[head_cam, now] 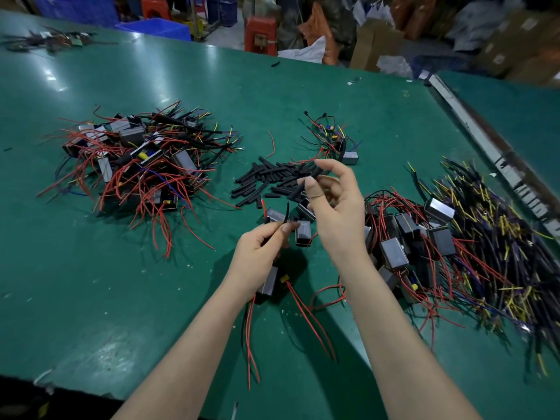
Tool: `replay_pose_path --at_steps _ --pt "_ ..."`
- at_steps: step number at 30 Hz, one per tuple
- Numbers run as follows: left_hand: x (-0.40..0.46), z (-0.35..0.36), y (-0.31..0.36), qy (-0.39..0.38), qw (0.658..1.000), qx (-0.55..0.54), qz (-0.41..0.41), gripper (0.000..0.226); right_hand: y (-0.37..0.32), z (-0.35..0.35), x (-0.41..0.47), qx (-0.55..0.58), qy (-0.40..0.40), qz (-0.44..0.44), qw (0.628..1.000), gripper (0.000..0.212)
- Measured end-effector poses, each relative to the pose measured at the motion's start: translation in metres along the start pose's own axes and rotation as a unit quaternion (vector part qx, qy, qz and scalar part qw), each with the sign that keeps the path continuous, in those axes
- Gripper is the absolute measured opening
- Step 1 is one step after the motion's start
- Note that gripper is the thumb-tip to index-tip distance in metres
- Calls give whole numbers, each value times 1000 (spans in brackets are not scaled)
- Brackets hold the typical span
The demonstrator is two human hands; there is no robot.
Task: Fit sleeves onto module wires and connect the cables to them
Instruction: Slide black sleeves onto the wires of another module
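My left hand pinches a black wire that sticks up from its fingertips, and a small black module with a yellow part and red leads hangs below the palm. My right hand pinches a black sleeve between thumb and fingers, a little above and to the right of the wire's tip. Sleeve and wire are apart. A loose heap of black sleeves lies on the green table just beyond both hands.
A big tangle of modules with red wires lies at the left. More black modules sit right of my hands, beside a heap of black and yellow cables. A small module bundle lies farther back. Boxes and crates stand behind the table.
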State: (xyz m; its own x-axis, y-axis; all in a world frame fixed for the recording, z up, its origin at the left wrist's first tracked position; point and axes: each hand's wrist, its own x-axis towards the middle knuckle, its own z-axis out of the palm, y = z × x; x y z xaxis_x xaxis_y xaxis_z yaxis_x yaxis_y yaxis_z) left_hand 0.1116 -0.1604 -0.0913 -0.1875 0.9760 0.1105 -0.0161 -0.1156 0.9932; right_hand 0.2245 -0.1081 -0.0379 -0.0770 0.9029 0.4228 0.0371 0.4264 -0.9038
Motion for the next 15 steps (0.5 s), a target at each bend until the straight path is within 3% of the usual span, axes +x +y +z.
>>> replay_pose_path --at_steps 6,15 --pt "-1 -2 -2 -6 1000 24 -2 21 -3 -1 4 -36 -34 -12 999 28" --pt "1 -1 -4 -5 999 33 -3 19 -3 -2 3 -46 -20 1 999 29"
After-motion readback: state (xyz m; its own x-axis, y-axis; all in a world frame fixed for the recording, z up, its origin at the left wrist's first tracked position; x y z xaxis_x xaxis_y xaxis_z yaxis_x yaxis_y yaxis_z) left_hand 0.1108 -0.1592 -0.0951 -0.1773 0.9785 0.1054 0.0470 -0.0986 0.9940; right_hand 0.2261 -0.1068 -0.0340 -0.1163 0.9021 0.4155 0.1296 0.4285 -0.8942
